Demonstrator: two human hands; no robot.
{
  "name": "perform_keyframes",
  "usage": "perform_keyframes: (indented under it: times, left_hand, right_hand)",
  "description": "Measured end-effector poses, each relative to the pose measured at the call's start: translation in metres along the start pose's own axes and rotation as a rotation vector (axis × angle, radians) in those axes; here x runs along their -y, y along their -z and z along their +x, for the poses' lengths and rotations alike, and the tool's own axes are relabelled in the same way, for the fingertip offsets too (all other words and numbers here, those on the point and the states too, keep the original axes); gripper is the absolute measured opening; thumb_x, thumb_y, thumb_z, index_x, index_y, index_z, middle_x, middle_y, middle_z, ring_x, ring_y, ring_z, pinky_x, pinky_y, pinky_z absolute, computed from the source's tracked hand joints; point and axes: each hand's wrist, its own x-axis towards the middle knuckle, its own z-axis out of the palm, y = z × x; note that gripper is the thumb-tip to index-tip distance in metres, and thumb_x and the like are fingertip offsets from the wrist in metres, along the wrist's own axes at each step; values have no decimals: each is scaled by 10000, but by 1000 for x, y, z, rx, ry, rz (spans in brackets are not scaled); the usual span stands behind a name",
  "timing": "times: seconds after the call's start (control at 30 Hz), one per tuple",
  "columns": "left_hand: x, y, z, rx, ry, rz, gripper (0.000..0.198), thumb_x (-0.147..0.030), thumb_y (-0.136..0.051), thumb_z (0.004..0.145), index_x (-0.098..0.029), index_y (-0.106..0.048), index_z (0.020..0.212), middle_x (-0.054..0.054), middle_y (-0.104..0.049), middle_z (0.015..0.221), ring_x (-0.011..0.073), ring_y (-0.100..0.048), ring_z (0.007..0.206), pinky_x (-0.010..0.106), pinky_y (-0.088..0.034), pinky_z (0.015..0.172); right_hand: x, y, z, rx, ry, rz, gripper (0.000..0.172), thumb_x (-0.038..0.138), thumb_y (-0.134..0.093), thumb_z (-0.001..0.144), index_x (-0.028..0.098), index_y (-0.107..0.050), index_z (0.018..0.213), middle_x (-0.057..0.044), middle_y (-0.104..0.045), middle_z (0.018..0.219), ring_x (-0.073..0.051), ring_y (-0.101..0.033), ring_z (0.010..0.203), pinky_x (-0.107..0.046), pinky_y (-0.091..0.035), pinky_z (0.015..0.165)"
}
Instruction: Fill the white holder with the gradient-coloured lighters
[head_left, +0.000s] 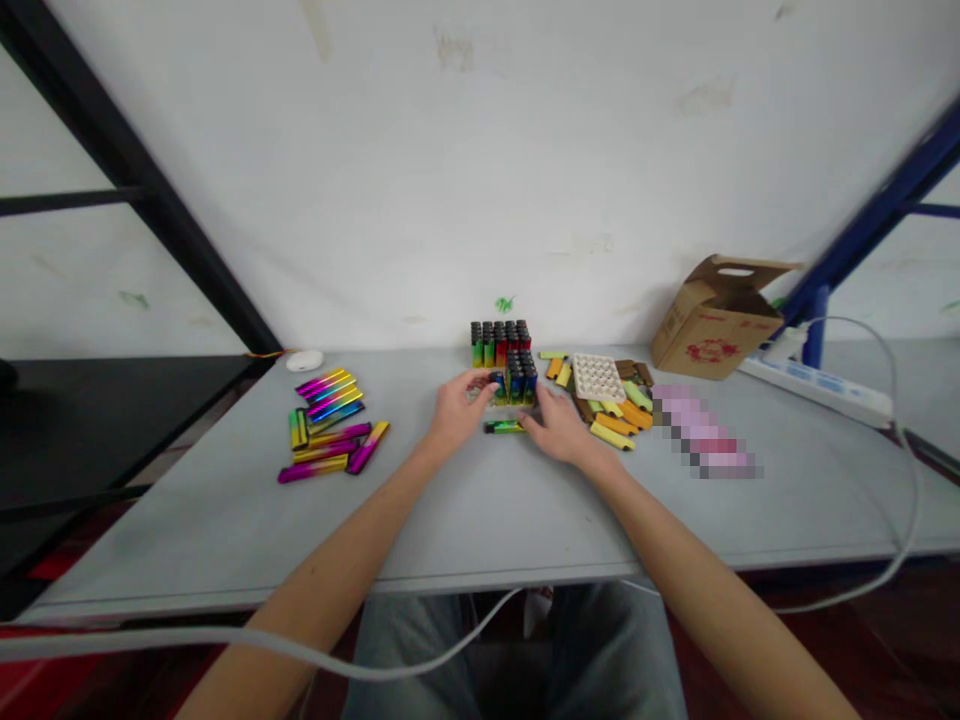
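Your left hand has its fingers curled together on a blue disposable lighter, which stands at the front of a block of upright lighters and looks pinched between them. Your right hand sits just to the right, fingers loosely together, their tips at the block's front corner; you can't tell whether they grip anything. A green lighter lies flat between your hands on the grey table. To the right are a white perforated tray and a loose heap of yellow, orange and brown lighter casings, then a pixelated patch hiding whatever lies there. To the left lies a spread of metallic pink-and-gold lighters. Farther back stand a cardboard box and a white power strip
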Motion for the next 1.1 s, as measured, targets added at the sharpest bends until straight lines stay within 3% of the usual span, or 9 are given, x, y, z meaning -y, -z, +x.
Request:
perform_keyframes:
  times: [0.23, 0.53, 0.7, 1.1]
  left_hand:
    - [8, -1, -1, 30, -48, 106, 195, -264, -601, 853, -154, -669, 1000, 67, -725, 918, 185, -661, 811, 319, -523, 796]
    - [7, -5, 2, 144, -70, 198, 238, -248, -554, 880, -155, -641, 1082, 96, -700, 1034, 217, -649, 932, 369, -509, 879]
    - [6, -6, 3, 160, -113, 270, 250, -243, -539, 891, -161, -632, 1109, 97, -690, 1074, 228, -626, 1011, 378, -480, 938]
    - [7, -2, -3, 199, -104, 382, 152, -206, -579, 859, -168, -656, 984, 70, -707, 951, 233, -626, 933, 383, -490, 882]
  right_hand:
    - [4, 0, -2, -4, -2, -80, 651, 370, -452, 899, -15, -317, 1406, -266, -501, 1349, -338, -462, 1243, -435, -342, 1050]
    - [3, -2, -4, 31, -28, -145, 588, 404, -383, 938, -12, -396, 1353, -243, -507, 1357, -369, -376, 1332, -458, -285, 1098]
    - [2, -2, -3, 37, -14, -154, 589, 405, -392, 937, -10, -390, 1355, -240, -512, 1354, -360, -385, 1331, -452, -287, 1101]
    - [2, -1, -2, 29, -10, -156, 532, 403, -414, 925, -1, -447, 1270, -252, -551, 1286, -346, -435, 1274, -434, -328, 1064]
